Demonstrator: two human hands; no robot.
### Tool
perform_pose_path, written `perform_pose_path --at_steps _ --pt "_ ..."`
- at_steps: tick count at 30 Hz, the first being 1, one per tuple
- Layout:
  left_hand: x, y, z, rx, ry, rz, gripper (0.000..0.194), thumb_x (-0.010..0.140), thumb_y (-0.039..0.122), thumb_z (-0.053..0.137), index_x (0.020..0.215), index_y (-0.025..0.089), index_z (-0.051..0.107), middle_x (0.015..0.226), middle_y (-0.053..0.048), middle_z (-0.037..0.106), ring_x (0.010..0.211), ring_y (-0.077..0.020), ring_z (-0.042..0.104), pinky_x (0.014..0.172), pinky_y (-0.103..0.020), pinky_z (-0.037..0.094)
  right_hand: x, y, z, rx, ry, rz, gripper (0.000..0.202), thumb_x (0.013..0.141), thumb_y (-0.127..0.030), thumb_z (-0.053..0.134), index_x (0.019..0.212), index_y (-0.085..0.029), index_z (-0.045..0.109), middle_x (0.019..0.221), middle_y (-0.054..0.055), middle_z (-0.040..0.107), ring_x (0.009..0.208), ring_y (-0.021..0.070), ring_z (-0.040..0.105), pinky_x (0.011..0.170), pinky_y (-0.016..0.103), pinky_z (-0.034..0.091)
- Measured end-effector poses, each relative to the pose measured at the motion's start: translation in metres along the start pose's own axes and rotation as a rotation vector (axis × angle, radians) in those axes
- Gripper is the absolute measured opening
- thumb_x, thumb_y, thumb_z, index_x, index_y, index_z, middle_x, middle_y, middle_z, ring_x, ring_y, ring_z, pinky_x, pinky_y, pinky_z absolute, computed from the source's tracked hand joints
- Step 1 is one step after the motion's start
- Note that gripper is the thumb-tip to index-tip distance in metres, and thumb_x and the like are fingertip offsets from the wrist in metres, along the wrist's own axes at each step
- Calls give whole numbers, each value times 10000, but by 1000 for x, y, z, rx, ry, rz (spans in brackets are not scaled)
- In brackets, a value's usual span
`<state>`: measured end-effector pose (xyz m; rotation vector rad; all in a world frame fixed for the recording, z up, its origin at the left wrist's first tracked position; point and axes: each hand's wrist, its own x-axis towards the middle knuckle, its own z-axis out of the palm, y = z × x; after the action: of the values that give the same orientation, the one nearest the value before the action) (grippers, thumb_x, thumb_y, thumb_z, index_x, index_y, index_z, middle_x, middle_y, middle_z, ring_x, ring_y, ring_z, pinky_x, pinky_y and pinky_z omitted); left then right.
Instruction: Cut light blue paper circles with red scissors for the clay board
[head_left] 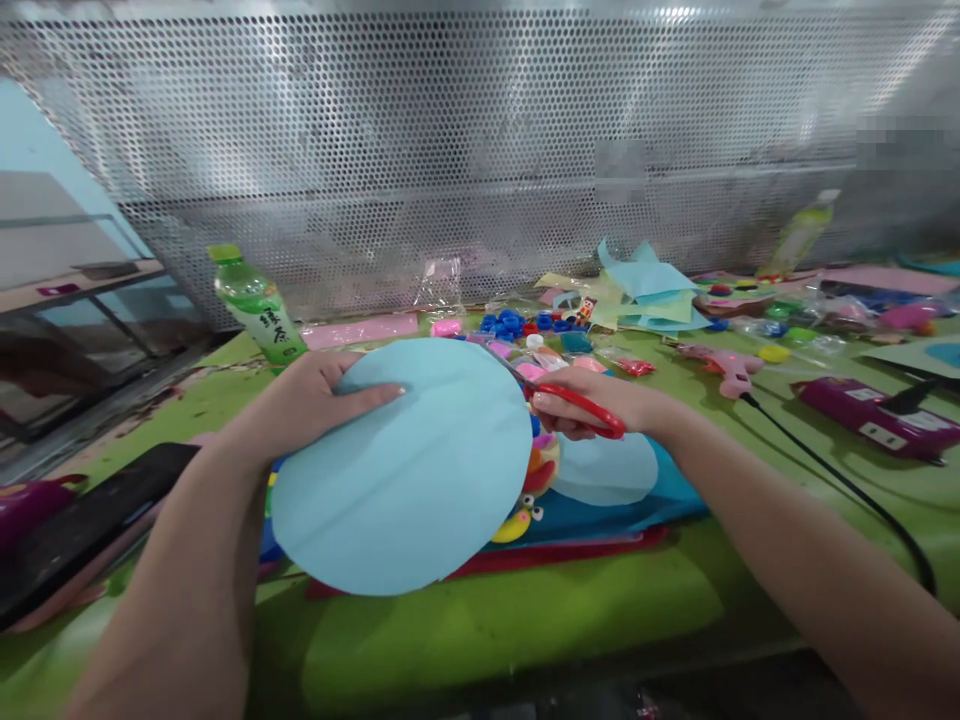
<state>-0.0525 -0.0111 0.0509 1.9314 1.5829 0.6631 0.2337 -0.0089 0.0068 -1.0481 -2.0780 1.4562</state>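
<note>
One light-blue paper disc [409, 465] is pinched at its upper left edge by the left hand [330, 395]; one pair of red scissors [581, 405] is gripped in the right hand [577, 400], blades at the disc's edge. Two bottles [259, 305] are seen beyond the grips. The left fingers beneath are hidden.

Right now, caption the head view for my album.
Left hand holding a blue paper disc, right hand working red scissors at its edge.
</note>
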Motion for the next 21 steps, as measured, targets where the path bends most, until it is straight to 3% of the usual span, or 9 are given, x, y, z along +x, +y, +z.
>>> perform_pose_path --at_steps 6,13,21 --pt "1 0 0 27 -7 55 295 687 473 638 740 184 662 601 7 684 482 -125 601 430 -179 462 -1 3 -4 -86 30 -32 422 825 -543 475 631 -185 361 534 -59 354 406 52 355 375 199 291" --pt "1 0 2 39 -35 61 322 675 458 647 853 193 680 633 -2 702 502 -156 624 448 -215 482 0 2 -2 -14 -54 16 424 812 -549 490 640 -188 352 546 -73 297 426 41 293 393 195 253" --pt "1 2 3 21 -36 53 328 678 462 645 866 197 683 643 0 709 500 -146 626 455 -206 487 0 2 -2 -86 32 26 425 811 -551 489 638 -179 379 550 -61 355 403 39 328 361 182 282"
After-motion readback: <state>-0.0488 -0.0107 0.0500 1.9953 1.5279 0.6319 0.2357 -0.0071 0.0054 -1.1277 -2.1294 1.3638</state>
